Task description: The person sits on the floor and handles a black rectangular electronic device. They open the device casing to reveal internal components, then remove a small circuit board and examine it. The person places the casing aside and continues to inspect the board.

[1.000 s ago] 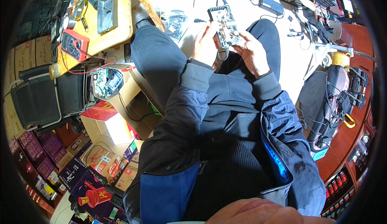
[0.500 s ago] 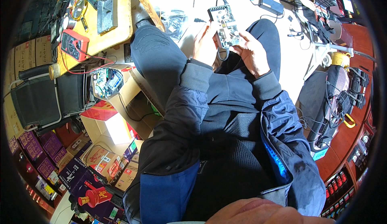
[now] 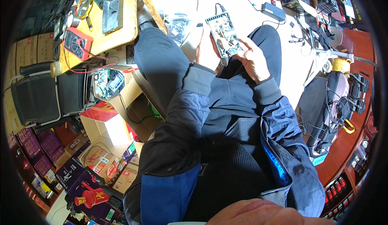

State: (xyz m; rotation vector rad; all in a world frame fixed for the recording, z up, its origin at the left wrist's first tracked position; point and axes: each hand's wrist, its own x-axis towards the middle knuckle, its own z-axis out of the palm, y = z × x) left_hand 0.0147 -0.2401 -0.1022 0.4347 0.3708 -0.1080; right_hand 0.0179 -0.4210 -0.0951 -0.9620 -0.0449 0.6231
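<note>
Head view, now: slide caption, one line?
Left hand holds an exposed circuit unit, right hand at its lower-right corner; a red multimeter lies on the yellow workbench at left.

The left forearm (image 3: 189, 108) and right forearm (image 3: 279, 113) slant forward and inward, the left hand (image 3: 207, 52) curved in a grip and partly hidden, the right hand (image 3: 253, 58) near it, turned inward, thumb and fingers (image 3: 247, 43) bent in a light pinch.

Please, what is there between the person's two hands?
The head view shows an open-topped electronic unit, held between the left hand and the right hand.
</note>
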